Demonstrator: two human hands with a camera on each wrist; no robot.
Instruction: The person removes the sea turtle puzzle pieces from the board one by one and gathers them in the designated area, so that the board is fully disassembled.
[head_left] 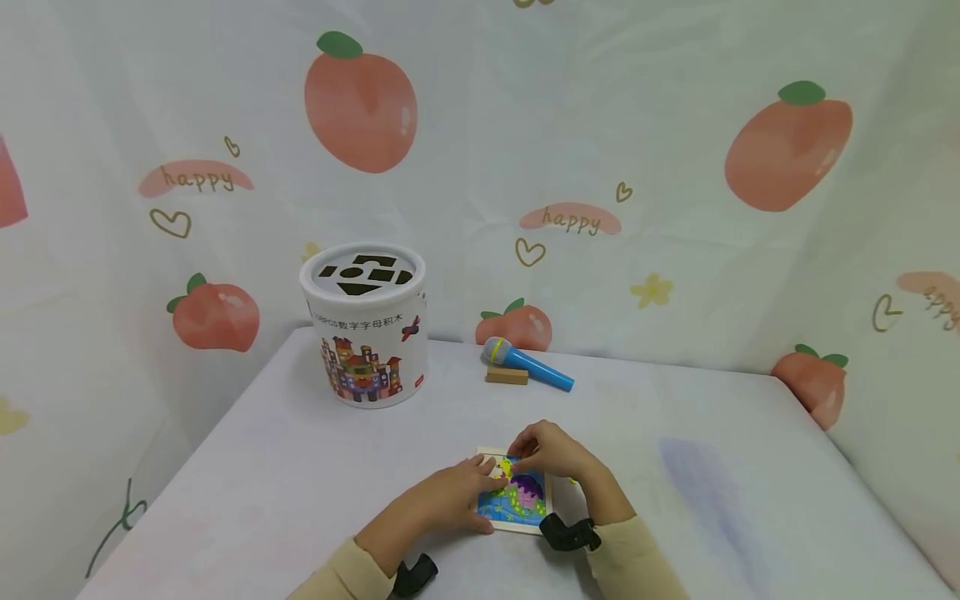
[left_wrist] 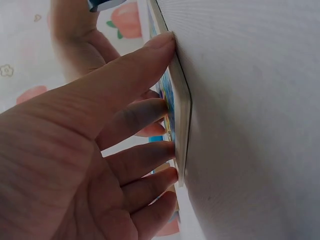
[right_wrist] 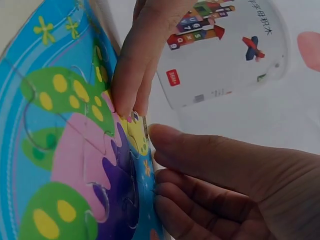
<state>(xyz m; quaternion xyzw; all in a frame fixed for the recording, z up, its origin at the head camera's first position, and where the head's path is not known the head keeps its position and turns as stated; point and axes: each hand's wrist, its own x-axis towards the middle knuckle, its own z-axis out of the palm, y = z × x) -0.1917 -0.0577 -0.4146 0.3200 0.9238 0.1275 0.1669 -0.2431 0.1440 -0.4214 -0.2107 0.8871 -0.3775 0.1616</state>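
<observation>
A small jigsaw puzzle [head_left: 512,500] in a pale wooden frame lies flat on the table, with a picture in blue, green, pink, purple and yellow. My left hand [head_left: 453,493] reaches over its left side, fingertips touching the picture, while the thumb [left_wrist: 161,42] rests against the frame's edge. At the far right corner, my right hand [head_left: 558,454] touches the puzzle with bent fingers. In the right wrist view, its thumb [right_wrist: 167,140] meets the edge of a yellow piece [right_wrist: 136,134]. Nothing shows between that thumb and its fingers.
A white bucket [head_left: 375,358] with shaped holes in its lid stands at the back left. Beyond the puzzle lie a blue toy microphone [head_left: 536,367] and a small brown block [head_left: 507,377]. A fruit-printed cloth [head_left: 450,275] hangs behind the table.
</observation>
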